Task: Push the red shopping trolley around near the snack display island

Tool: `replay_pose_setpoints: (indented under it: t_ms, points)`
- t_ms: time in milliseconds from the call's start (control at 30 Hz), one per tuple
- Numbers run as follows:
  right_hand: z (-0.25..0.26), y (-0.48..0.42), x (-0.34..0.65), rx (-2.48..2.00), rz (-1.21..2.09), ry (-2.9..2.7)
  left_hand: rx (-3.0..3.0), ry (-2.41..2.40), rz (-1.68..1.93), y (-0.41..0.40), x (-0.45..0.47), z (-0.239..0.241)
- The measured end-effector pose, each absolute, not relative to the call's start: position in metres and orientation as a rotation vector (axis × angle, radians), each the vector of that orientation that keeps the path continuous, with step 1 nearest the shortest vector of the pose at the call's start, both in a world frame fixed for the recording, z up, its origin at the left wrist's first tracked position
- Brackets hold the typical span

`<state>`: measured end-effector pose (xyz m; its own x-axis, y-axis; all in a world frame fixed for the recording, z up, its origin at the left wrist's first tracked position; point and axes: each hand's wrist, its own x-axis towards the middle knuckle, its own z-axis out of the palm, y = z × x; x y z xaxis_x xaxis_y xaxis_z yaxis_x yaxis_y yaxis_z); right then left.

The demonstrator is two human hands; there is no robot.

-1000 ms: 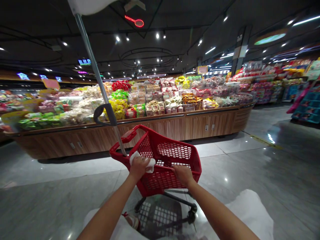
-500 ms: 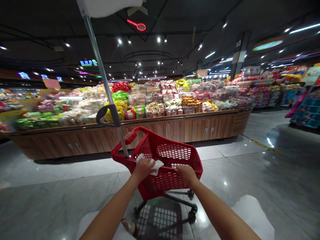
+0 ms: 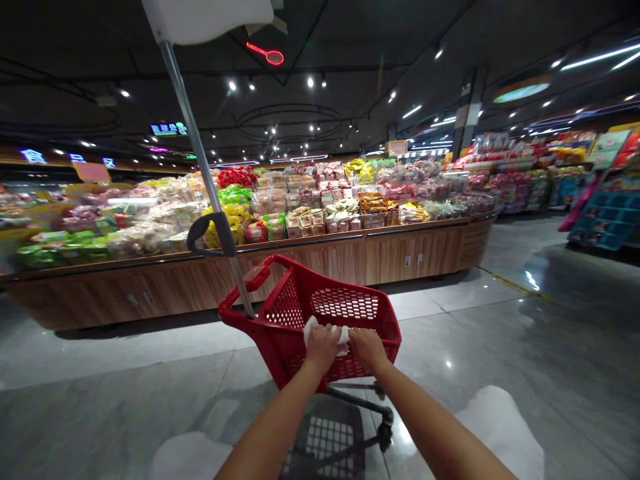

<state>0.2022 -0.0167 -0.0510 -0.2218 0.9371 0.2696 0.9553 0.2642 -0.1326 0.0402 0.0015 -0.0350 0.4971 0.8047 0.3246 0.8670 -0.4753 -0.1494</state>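
Sits beneath a dark ceiling (image 3: pixel 400 40) dotted with lamps (image 3: pixel 311 82), and over a glossy grey floor (image 3: pixel 500 347). Faces a long, wood-fronted counter (image 3: pixel 440 247) stretching across most of the view, heaped with packets (image 3: pixel 305 220) in red, green, yellow and white. Has the cart (image 3: pixel 325 280) directly ahead, upright on the floor in front of the counter, red, with pierced walls and with the handle end toward the left. Includes a slightly tilted metal pole (image 3: pixel 185 110) rising at that end, with a white board (image 3: pixel 210 20) on top and a grey loop (image 3: pixel 227 233) partway down. Rolls on dark casters, with one caster (image 3: pixel 385 433) plain to see below the right end. Reaches both arms forward to the near rim (image 3: pixel 285 329). Grips that rim with right hand (image 3: pixel 367 347), with fingers bent over the edge and clamped on it. Clutches the cloth (image 3: pixel 309 329) in left hand (image 3: pixel 323 347), just beside, with fingers clamped around it at the same rim. Bunches white and crumpled there, poking out on both sides of left hand. Cannot tell whether the two hands touch.
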Motion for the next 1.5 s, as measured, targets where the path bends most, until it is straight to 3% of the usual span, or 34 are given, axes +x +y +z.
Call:
replay_pose_setpoints:
  t_ms: [200, 433, 600, 867, 1233, 1500]
  points:
    - [-0.05, -0.012, 0.216, -1.744, -0.055, -2.257, -2.444, -1.196, -0.215, 0.011, -0.016, -0.011]
    - [-0.051, -0.007, 0.221, -1.728, -0.086, -2.266, -2.282, -1.065, -0.36, 0.012, -0.105, 0.028]
    - [-0.054, -0.009, 0.209, -1.708, -0.103, -2.244, -2.179, -1.333, -0.469, 0.006, -0.076, 0.003]
    - [-0.054, -0.011, 0.203, -1.675, -0.061, -2.249, -2.37, -1.353, -0.45, 0.002, 0.017, -0.04]
    - [-0.046, -0.004, 0.24, -1.695, -0.054, -2.321, -2.344, -1.055, -0.324, 0.008, -0.079, 0.024]
    - [-0.048, -0.008, 0.23, -1.741, -0.068, -2.295, -2.257, -1.426, -0.485, -0.001, -0.025, -0.005]
